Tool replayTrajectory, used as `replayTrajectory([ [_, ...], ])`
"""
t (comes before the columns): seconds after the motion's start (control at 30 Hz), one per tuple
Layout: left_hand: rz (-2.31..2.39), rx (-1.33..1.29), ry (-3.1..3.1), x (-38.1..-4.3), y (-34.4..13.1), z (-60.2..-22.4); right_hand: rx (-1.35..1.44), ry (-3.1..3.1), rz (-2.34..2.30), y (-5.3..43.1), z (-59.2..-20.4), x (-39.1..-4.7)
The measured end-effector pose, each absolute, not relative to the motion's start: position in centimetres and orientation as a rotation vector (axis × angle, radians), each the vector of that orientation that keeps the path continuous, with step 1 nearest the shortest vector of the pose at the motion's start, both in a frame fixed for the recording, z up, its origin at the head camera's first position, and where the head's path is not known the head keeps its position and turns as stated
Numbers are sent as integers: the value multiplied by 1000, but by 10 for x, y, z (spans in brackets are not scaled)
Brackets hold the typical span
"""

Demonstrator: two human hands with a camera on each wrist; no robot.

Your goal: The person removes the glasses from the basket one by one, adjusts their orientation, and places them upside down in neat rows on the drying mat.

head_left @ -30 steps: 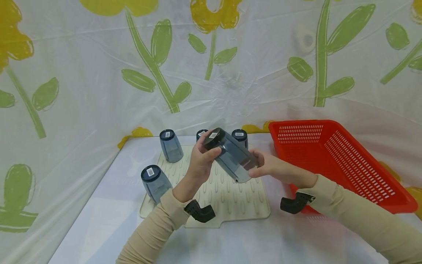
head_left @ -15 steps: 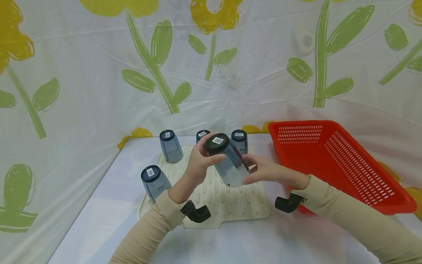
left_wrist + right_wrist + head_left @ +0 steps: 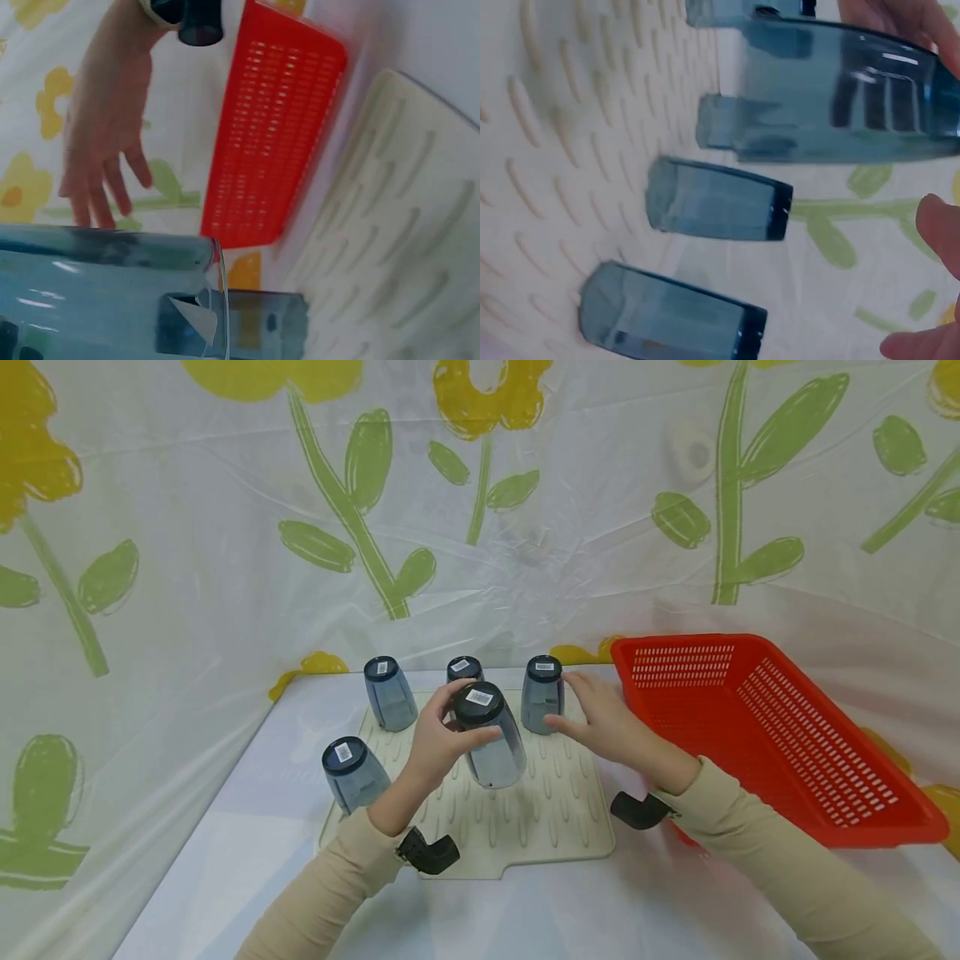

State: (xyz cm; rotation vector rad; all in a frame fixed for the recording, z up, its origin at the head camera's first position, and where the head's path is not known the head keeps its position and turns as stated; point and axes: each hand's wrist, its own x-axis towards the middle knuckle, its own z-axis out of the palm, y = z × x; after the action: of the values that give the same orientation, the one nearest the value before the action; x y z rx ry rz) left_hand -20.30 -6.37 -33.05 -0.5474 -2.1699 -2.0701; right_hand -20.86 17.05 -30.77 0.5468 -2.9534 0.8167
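My left hand (image 3: 435, 739) grips a blue-grey clear drinking glass (image 3: 497, 756) near its dark base. The glass is upside down, slightly tilted, and hangs above the cream ridged drying mat (image 3: 525, 835). In the left wrist view its rim (image 3: 223, 300) points toward the mat. My right hand (image 3: 611, 731) is off the held glass, with fingers spread and holding nothing. From the head it looks close to the back right glass (image 3: 542, 702); the right wrist view shows its fingers (image 3: 937, 225) apart from the glasses.
More upside-down glasses stand on the mat: one at back left (image 3: 390, 697), one at front left (image 3: 358, 781), and one at back middle (image 3: 463, 668), partly hidden. A red perforated basket (image 3: 825, 760) stands to the right. Behind hangs a flowered sheet (image 3: 555, 560).
The right hand has let go of the held glass and drawn off to the right. The left hand has brought the glass lower and closer to upright, base up.
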Motion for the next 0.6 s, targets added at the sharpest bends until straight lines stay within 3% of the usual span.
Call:
replayTrajectory([
  [0.6,-1805,-290,-2324,-206,-78,-371,189,-2945,456,154,-329,-215],
])
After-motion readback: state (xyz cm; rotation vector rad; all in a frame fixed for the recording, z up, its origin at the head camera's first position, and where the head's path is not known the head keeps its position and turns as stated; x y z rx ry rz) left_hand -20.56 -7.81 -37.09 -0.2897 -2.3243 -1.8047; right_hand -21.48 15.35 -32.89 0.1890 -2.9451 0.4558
